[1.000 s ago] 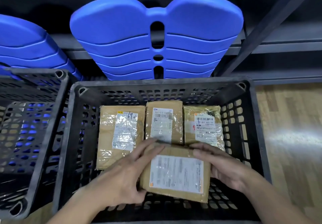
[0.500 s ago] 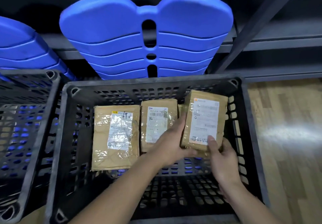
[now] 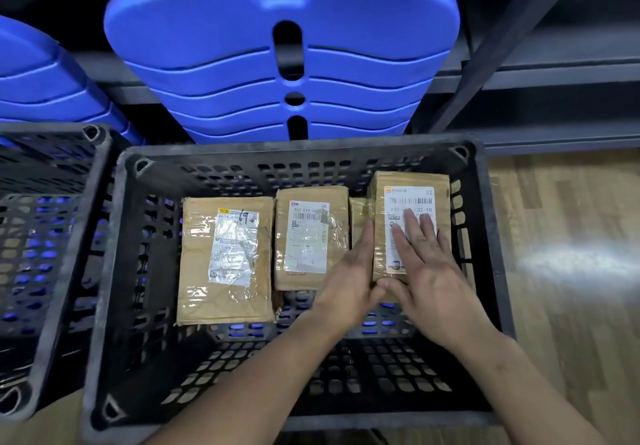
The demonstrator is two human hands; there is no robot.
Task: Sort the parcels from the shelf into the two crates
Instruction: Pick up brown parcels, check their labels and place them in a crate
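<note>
A black perforated crate (image 3: 114, 271) holds brown taped parcels with white labels. A large parcel (image 3: 225, 261) lies at the left and a narrower parcel (image 3: 310, 240) in the middle. At the right, the top parcel (image 3: 408, 198) lies stacked on another parcel (image 3: 358, 216), of which only an edge shows. My right hand (image 3: 426, 264) lies flat on the top parcel's label, fingers straight. My left hand (image 3: 353, 271) rests along that parcel's left side with straight fingers. A second black crate (image 3: 52, 236) stands to the left, and I see no parcels in it.
Stacked blue plastic seat shells (image 3: 280, 53) lean against the dark metal shelf (image 3: 554, 74) behind the crates. More blue shells (image 3: 45, 81) stand at the far left. Wooden floor (image 3: 571, 271) lies to the right of the crate.
The parcel went from the near side of the crate to its right rear, onto the parcel there. Both hands went from holding it to lying flat against it.
</note>
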